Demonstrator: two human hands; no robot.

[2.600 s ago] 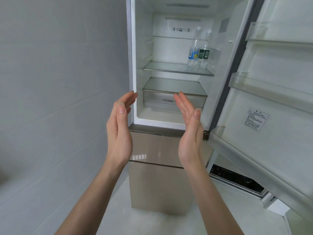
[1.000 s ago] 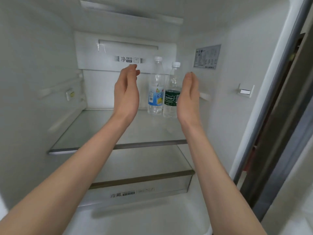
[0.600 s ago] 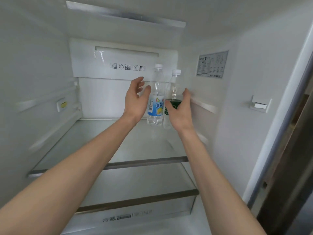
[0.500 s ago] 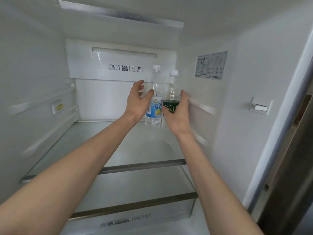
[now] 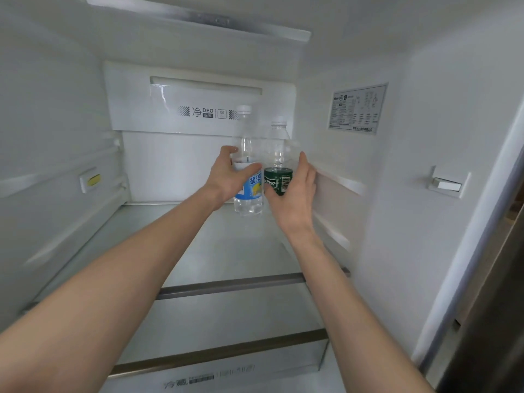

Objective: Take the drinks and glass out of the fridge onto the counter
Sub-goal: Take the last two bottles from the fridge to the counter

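Both arms are stretched straight into the fridge, forearms running up from the bottom corners and meeting at the back of the glass shelf [image 5: 175,251]. The left hand [image 5: 226,177] is wrapped around the blue-label bottle [image 5: 248,191]: thumb lying across the front of the label, the other fingers curling round the far side, so it's a proper grip at mid height. The right hand [image 5: 295,194] is on the green-label bottle [image 5: 278,180], palm against its right side with the thumb hooked across the lower front. The fingers go behind the bottle and I can't really see how tight they close, but it does look like a hold and not just a touch.

The bottles are both clear plastic with white caps, standing upright side by side and pretty much touching, right at the back of the shelf toward the right wall. The blue one is taller, with a light blue and white wrapper carrying a yellow lemon picture. Its clear base shows below the hand, sitting on the shelf or barely off it, can't tell which. The green one is shorter with a dark green wrapper and a barcode. Its bottom is hidden behind the right hand.
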